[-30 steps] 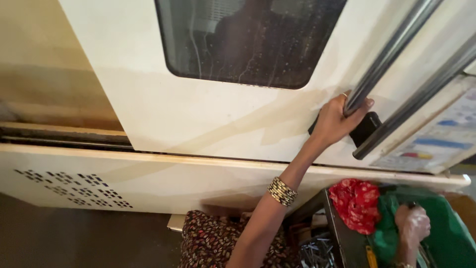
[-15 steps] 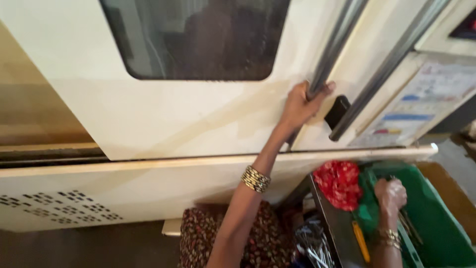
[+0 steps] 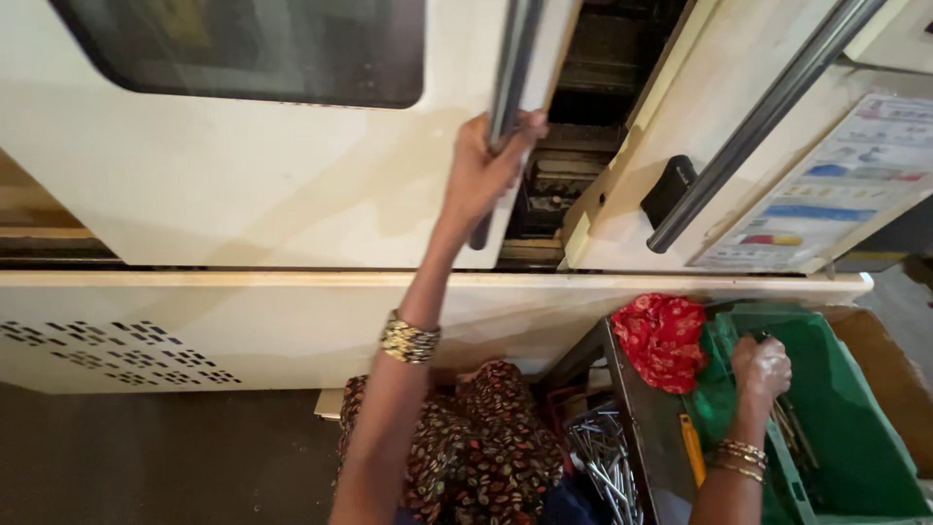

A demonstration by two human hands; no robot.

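left hand (image 3: 483,175) clenched round grey bar handle (image 3: 507,92) of cream sliding door (image 3: 243,185), door part open, dark gap beside it | red cloth (image 3: 662,337) on green crate (image 3: 855,437) rim | right hand (image 3: 760,367) closed on a thin tool inside crate, tool too small to tell

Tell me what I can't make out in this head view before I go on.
- Inside of the machine: the gap between the sliding doors is dark and narrow.
- What the right hand grips in the green bin: covered by its fingers.
- Label sheet: too small, cut by the right edge.
- Behind the door window: dark, only reflections.
- Left hand wraps the door's handle bar.
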